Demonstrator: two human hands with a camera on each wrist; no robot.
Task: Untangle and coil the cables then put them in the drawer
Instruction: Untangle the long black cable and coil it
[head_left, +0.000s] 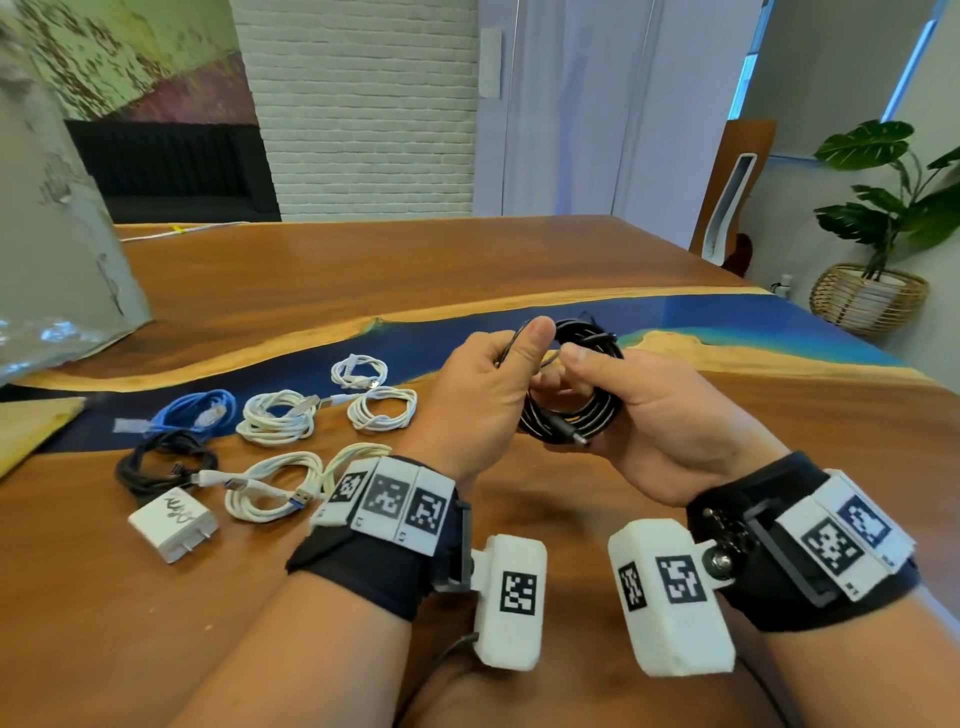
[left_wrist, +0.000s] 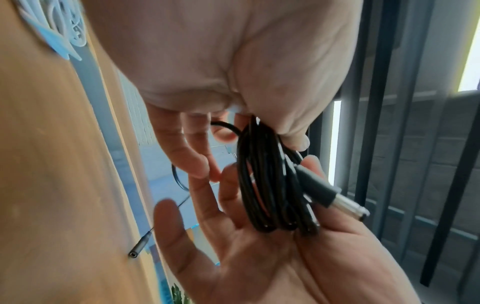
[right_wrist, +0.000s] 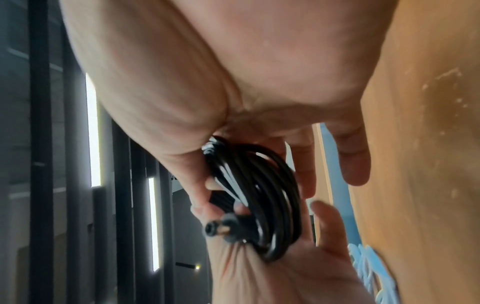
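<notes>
Black cable (head_left: 571, 415), wound into a multi-loop coil, is sitting between my two hands above the table (head_left: 519, 270). My left hand (head_left: 483, 395) is pinching a thin strand of the cable between thumb and curled fingers at the upper left of the coil. My right hand (head_left: 670, 415) is gripping the coil, thumb pressing across the top of the loops and fingers curling beneath them. A barrel plug (left_wrist: 335, 197) with a metal tip is projecting from the bottom of the coil, toward me. In the left wrist view, a second, slimmer connector (left_wrist: 139, 247) is hanging on a loose strand beyond the hands.

Writing: the white wall charger (head_left: 174, 522) is carrying a dark handwritten scrawl that I cannot read. My wristbands are showing black-and-white square code markers (head_left: 387, 496); no brand text is legible.

On the table to my left, well apart from the hands, coiled cables are lying: a blue network cable (head_left: 195, 410), several white USB cables (head_left: 278, 418), and a black cable bundle (head_left: 166, 462) just beside the charger.
</notes>
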